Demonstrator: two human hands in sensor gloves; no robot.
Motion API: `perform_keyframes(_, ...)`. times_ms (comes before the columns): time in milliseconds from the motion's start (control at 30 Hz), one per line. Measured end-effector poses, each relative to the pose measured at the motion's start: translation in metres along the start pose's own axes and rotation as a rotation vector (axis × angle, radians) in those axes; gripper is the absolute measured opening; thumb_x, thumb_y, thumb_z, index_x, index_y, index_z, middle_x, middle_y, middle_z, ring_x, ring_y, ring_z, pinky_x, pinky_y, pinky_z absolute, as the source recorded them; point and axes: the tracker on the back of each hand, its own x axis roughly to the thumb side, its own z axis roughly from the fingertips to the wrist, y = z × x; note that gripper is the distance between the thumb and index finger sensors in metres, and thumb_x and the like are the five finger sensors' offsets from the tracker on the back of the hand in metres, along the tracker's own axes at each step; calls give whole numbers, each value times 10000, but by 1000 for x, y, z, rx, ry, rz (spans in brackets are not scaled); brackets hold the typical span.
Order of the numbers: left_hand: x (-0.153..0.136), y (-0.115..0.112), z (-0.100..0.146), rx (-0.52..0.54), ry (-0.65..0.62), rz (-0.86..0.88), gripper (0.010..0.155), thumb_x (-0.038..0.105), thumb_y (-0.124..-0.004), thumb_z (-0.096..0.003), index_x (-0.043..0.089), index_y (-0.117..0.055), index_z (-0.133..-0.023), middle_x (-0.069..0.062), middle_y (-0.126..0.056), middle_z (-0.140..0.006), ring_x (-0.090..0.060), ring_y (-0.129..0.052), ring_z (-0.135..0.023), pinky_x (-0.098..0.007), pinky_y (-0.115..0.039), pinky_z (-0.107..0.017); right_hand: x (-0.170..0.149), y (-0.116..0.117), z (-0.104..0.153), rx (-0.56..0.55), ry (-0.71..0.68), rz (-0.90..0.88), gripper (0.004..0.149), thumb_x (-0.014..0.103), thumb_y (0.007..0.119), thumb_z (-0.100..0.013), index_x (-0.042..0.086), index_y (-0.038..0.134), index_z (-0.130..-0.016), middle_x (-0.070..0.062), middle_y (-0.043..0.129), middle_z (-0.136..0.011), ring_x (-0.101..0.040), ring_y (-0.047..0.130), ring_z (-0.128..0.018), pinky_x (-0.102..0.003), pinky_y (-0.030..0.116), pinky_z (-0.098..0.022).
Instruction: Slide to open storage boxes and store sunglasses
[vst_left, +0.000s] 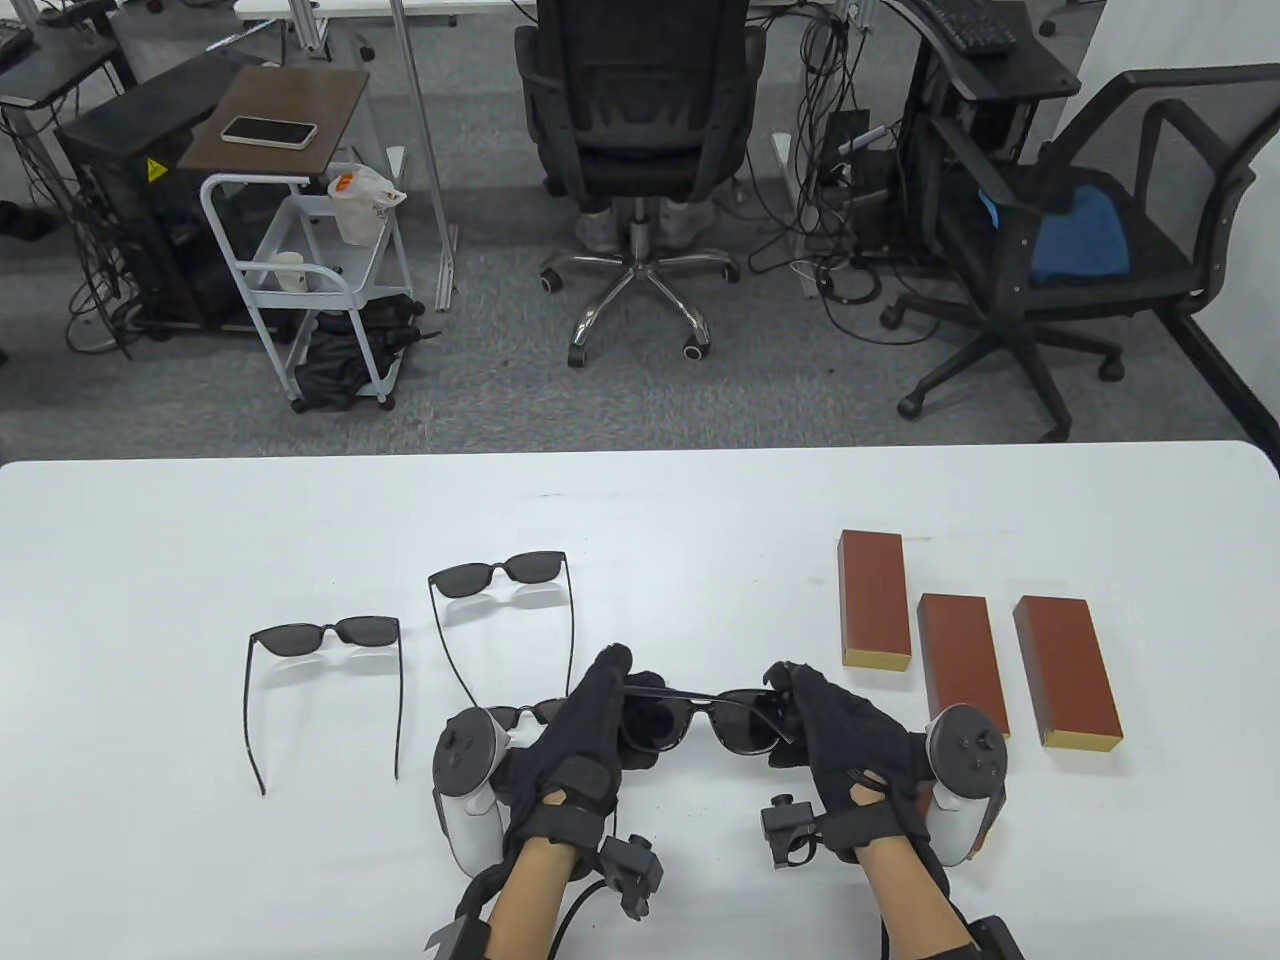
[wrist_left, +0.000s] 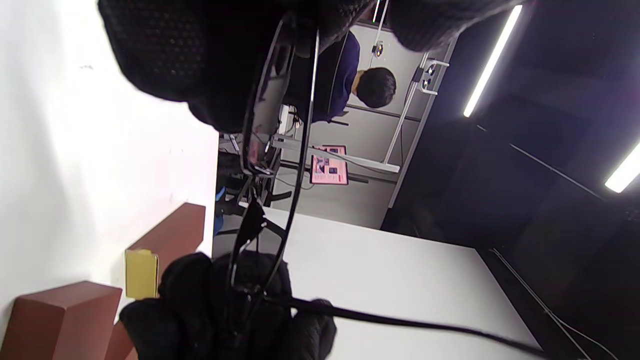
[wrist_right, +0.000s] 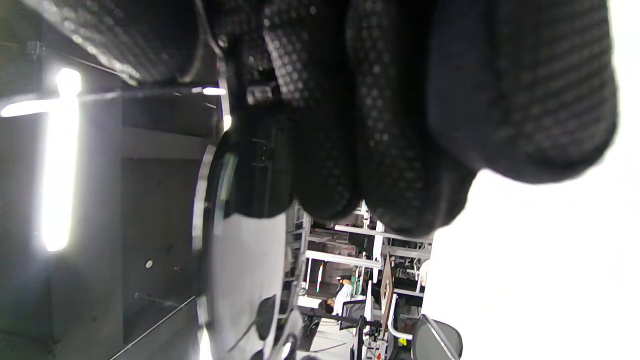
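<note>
Both hands hold one pair of black sunglasses just above the table near its front edge. My left hand grips the left end and my right hand pinches the right end. In the left wrist view the frame runs from my left fingers down to my right hand's fingers. In the right wrist view my fingers cover the frame beside a lens. Three shut brown boxes lie to the right. Two boxes show in the left wrist view.
Two more pairs of sunglasses lie unfolded on the table at the left and the middle. Another pair shows partly behind my left hand. Office chairs and a trolley stand beyond the table's far edge.
</note>
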Motion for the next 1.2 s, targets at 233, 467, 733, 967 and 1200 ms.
perform_keyframes(233, 1, -3, 0, -70, -2, 54, 652, 537, -588, -598, 182, -505, -1139, -158, -712, -1106, -356, -877, -874, -521, -782, -594, 1, -4, 0, -35, -1, 45, 470, 538, 837, -368, 190, 923, -672, -62, 1104, -419, -283, 1112, -296, -363, 963, -169)
perform_keyframes(467, 2, -4, -1, -89, -3, 57, 649, 534, -597, -597, 177, -522, -1134, -163, -714, -1106, -368, -875, -876, -528, -781, -594, 5, -6, 0, -49, -25, 134, 436, 502, 886, -345, 203, 932, -660, -44, 1108, -404, -264, 1115, -290, -356, 965, -167)
perform_keyframes(733, 5, -2, -2, -92, 10, 28, 581, 449, -700, -595, 174, -610, -1099, -169, -777, -1062, -366, -919, -837, -528, -808, -571, 11, -6, 0, -60, -72, 238, 427, 463, 918, -325, 183, 930, -647, -42, 1104, -399, -257, 1116, -289, -355, 965, -169)
perform_keyframes(967, 5, 2, -4, -46, 41, -49, 484, 314, -792, -557, 184, -759, -1023, -148, -889, -972, -317, -1001, -748, -493, -869, -524, 29, -7, 2, -58, -220, 398, 411, 468, 919, -323, 210, 943, -642, -56, 1104, -432, -289, 1105, -333, -391, 953, -207)
perform_keyframes(1200, 2, 2, -3, -25, 57, -72, 470, 298, -798, -547, 190, -791, -1005, -144, -916, -948, -303, -1020, -715, -483, -881, -507, 59, 8, 19, -102, -527, 708, 532, 519, 872, -342, 219, 842, -781, -148, 935, -757, -428, 911, -661, -511, 823, -449)
